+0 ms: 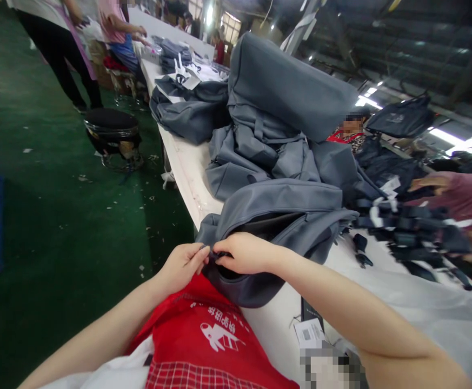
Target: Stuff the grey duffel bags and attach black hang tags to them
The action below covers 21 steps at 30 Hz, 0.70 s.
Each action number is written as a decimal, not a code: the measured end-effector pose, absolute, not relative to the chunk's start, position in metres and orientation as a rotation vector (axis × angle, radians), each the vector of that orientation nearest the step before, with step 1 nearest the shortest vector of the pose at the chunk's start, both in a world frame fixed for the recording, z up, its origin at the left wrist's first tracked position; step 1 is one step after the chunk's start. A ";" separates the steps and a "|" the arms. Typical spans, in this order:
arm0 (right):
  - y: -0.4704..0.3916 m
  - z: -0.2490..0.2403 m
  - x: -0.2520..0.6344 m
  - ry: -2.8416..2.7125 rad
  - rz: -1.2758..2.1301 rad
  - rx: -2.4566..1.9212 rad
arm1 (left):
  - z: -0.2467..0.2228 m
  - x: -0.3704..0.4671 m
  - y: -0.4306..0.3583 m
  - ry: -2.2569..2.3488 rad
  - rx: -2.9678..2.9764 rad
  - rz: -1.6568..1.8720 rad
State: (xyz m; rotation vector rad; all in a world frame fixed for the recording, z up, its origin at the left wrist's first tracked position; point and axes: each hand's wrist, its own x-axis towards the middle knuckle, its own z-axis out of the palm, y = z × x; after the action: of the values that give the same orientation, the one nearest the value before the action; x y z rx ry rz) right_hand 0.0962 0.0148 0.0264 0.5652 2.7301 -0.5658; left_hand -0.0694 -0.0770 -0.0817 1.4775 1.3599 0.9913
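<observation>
A grey fabric bag (284, 216) lies on the white table (187, 167) right in front of me, its dark opening facing me. My left hand (181, 265) pinches the bag's near edge at the zipper. My right hand (246, 253) grips the same edge just beside it, fingertips almost touching the left hand's. What sits between the fingers is too small to make out. A red apron (207, 335) covers my lap below the hands.
More grey bags (260, 146) are heaped behind, with one bulky bag (288, 81) on top. Black straps and buckles (401, 227) lie at the right by another person's sleeve (463, 197). A black stool (112, 132) stands on the green floor; people work at the far end.
</observation>
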 end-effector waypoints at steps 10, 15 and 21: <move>0.012 0.031 0.100 2.755 -0.497 0.595 | -0.096 -0.058 -0.097 1.577 1.718 0.935; 0.008 0.028 0.100 2.798 -0.387 0.641 | -0.116 -0.051 -0.087 1.427 1.197 1.022; 0.001 0.020 0.101 2.819 -0.224 0.756 | -0.119 -0.043 -0.083 1.264 0.740 1.183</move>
State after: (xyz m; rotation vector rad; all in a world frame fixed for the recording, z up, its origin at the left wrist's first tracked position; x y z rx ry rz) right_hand 0.1009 0.0006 0.0196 0.7562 2.8189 -0.2236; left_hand -0.0432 -0.0835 -0.1189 0.7405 1.2638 1.1827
